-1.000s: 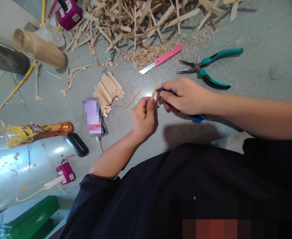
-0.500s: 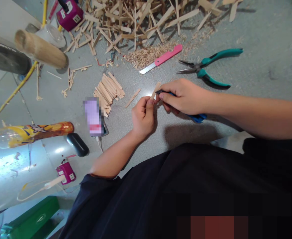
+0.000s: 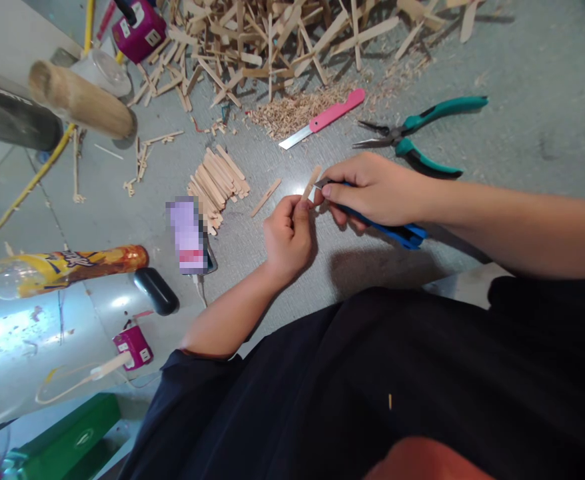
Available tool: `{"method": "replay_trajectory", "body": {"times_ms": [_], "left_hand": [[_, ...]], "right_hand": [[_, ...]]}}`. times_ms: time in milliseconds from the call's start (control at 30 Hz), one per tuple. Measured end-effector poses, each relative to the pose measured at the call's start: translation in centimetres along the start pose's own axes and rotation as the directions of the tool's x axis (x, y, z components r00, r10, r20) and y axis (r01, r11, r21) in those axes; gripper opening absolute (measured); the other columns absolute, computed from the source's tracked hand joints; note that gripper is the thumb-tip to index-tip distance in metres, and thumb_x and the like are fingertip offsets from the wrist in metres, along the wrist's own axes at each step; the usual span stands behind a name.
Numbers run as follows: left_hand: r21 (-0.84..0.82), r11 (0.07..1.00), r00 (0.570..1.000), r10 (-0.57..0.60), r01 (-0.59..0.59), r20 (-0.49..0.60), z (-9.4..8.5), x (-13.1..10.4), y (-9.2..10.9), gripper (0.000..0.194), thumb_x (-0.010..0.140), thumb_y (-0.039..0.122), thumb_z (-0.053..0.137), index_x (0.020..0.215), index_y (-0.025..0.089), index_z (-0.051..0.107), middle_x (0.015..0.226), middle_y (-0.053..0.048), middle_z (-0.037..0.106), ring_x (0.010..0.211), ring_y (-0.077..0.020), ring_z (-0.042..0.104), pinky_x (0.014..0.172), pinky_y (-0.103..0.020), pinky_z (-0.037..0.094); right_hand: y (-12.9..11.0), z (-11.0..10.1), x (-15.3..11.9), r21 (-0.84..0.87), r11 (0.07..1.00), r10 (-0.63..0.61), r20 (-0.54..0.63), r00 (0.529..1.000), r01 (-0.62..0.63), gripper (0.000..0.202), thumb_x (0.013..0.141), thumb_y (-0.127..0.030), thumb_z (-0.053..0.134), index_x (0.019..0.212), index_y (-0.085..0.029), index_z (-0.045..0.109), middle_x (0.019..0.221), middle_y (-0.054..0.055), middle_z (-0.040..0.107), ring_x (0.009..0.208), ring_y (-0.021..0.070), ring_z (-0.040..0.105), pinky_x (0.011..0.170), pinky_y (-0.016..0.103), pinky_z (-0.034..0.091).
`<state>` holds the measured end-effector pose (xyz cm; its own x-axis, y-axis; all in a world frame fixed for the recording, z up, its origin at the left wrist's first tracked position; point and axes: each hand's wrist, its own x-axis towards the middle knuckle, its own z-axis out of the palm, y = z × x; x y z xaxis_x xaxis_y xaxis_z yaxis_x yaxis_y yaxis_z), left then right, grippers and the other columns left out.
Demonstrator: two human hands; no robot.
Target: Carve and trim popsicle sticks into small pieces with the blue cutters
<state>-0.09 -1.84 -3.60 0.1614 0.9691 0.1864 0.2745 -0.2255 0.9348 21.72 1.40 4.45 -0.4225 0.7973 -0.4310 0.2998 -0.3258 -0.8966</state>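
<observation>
At frame centre, craft stick is pinched by left hand; blue utility knife is grasped by right hand.

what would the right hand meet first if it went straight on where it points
Probably the wooden stick in the left hand, near the tip of the blue cutter; depth is unclear.

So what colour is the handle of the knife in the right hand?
Blue; the knife handle shows best in the head view.
</observation>
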Motion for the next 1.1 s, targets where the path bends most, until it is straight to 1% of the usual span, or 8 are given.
{"method": "replay_trajectory", "body": {"times_ms": [133,267,433,567,733,867,1000,1100], "left_hand": [[0.049,0.999,1.0,0.016,-0.016,-0.004,0.0,0.0,0.3,0.048,0.125,0.064,0.058,0.108,0.024,0.078,0.083,0.0,0.073,0.068,-0.0138,0.063,0.066,-0.033,0.046],[0.122,0.991,0.998,0.055,-0.057,0.013,-0.1,0.0,0.6,0.047,0.127,0.061,0.054,0.109,0.024,0.077,0.082,-0.001,0.073,0.066,-0.0144,0.063,0.065,-0.034,0.045],[0.201,0.968,0.989,0.141,-0.148,0.05,-0.3,0.0,0.5,0.046,0.128,0.057,0.051,0.107,0.024,0.075,0.079,-0.001,0.073,0.065,-0.015,0.064,0.065,-0.034,0.044],[0.215,0.957,0.98,0.185,-0.196,0.07,-0.4,-0.1,0.5,0.043,0.129,0.05,0.051,0.106,0.023,0.075,0.078,0.0,0.074,0.063,-0.0129,0.064,0.063,-0.032,0.042],[0.142,0.986,0.995,0.084,-0.093,0.062,-0.2,-0.1,0.7,0.042,0.128,0.054,0.054,0.106,0.025,0.074,0.079,0.001,0.073,0.063,-0.0127,0.062,0.063,-0.032,0.045],[0.093,0.995,1.0,0.027,-0.028,0.009,-0.1,0.2,0.5,0.047,0.127,0.063,0.054,0.104,0.025,0.074,0.081,0.001,0.07,0.066,-0.0138,0.061,0.066,-0.033,0.046],[0.041,0.999,1.0,-0.031,0.031,-0.005,-0.2,0.4,0.5,0.052,0.124,0.07,0.056,0.103,0.025,0.074,0.079,0.001,0.067,0.066,-0.014,0.057,0.066,-0.033,0.046],[0.021,0.998,0.998,-0.058,0.058,-0.012,-0.3,0.5,0.6,0.056,0.121,0.075,0.058,0.1,0.025,0.074,0.078,0.001,0.066,0.067,-0.015,0.058,0.066,-0.034,0.047]], "right_hand": [[0.1,0.3,0.1,0.009,1.0,0.019,-0.011,1.0,-0.018,0.028,0.121,-0.039,0.071,0.097,-0.026,0.071,0.068,-0.002,0.073,0.046,0.0141,0.062,0.047,0.031,0.049],[0.2,0.5,0.1,0.023,0.999,0.035,-0.017,0.999,-0.035,0.028,0.121,-0.04,0.071,0.096,-0.026,0.07,0.067,-0.002,0.072,0.045,0.0141,0.06,0.046,0.031,0.047],[0.4,0.7,0.1,0.075,0.996,0.053,0.019,0.998,-0.054,0.033,0.122,-0.046,0.072,0.096,-0.026,0.068,0.065,-0.002,0.071,0.044,0.014,0.06,0.045,0.031,0.044],[0.6,1.0,0.3,0.118,0.989,0.08,0.047,0.996,-0.085,0.033,0.124,-0.045,0.068,0.097,-0.025,0.066,0.064,-0.003,0.07,0.043,0.0139,0.061,0.044,0.029,0.045],[0.5,0.7,0.5,0.133,0.985,0.102,0.083,0.991,-0.112,0.033,0.123,-0.045,0.069,0.098,-0.024,0.067,0.066,-0.002,0.071,0.043,0.0136,0.06,0.042,0.029,0.042],[0.2,0.1,0.4,0.137,0.982,0.117,0.122,0.986,-0.133,0.031,0.122,-0.044,0.07,0.098,-0.024,0.069,0.067,-0.001,0.072,0.042,0.0141,0.059,0.042,0.029,0.046],[0.1,0.1,0.3,0.143,0.986,0.082,0.06,0.995,-0.09,0.032,0.121,-0.043,0.07,0.095,-0.026,0.068,0.064,-0.003,0.071,0.042,0.0143,0.059,0.043,0.029,0.05],[0.3,0.4,0.4,0.138,0.989,0.05,0.033,0.998,-0.054,0.033,0.121,-0.046,0.072,0.094,-0.026,0.068,0.064,-0.004,0.07,0.043,0.0138,0.06,0.044,0.029,0.051]]}}
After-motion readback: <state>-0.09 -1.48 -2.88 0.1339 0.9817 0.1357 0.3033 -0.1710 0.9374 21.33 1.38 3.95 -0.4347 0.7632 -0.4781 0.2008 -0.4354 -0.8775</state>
